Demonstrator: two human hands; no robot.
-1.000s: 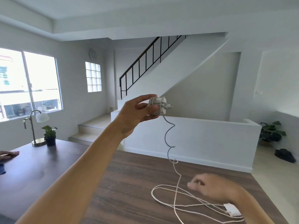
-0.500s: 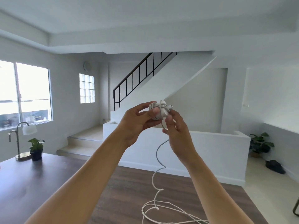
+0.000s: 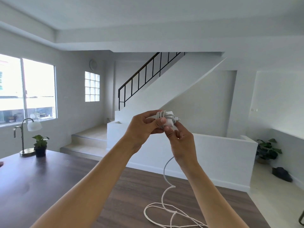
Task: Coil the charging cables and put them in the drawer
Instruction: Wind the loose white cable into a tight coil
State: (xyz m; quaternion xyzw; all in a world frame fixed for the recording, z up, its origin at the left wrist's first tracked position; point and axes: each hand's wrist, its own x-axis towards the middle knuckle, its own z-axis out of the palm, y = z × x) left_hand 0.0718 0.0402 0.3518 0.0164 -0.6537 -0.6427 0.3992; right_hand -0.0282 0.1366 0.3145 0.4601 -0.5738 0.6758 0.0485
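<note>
1. Left hand (image 3: 142,127), at centre frame, grips the white charger block (image 3: 168,118) with thumb and fingers curled round it, thumb pinning the turns already wound on.
2. Right hand (image 3: 181,142), just below and touching the block, pinches the white cable (image 3: 164,174) where it leaves the winding.
3. From there the cable hangs free and ends in loose loops on the desk (image 3: 41,186) at lower centre.
4. No drawer shows in the head view.
5. Handling, as a judgement: the block looks rigid, light and smooth, so it is the sound place to grip.
6. The cable looks thin and limp, kinking as it hangs. It should be held close to the block and kept taut, or the turns may spring off.
7. Loops on the desk could tangle if drawn up quickly.
</note>
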